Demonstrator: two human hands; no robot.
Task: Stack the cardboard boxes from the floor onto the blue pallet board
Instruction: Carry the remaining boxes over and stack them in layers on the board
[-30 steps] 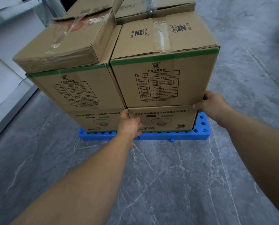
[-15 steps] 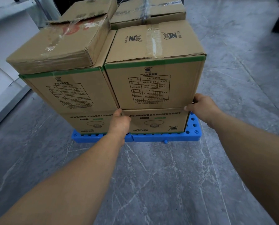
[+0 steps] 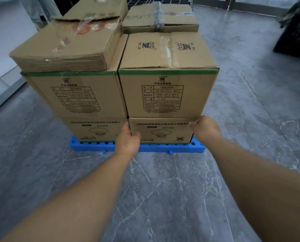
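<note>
The upper right carton, taped corrugated cardboard with a green band and printed label, sits squarely on a lower carton on the blue pallet board. Left hand and right hand grip its bottom corners, probably squaring it. Perforated plastic board; grey marbled floor.

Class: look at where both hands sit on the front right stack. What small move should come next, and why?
Probably let go and draw back. The left hand and right hand flank the lower right cardboard box, which already sits on the blue plastic pallet board under the green-striped box.
</note>
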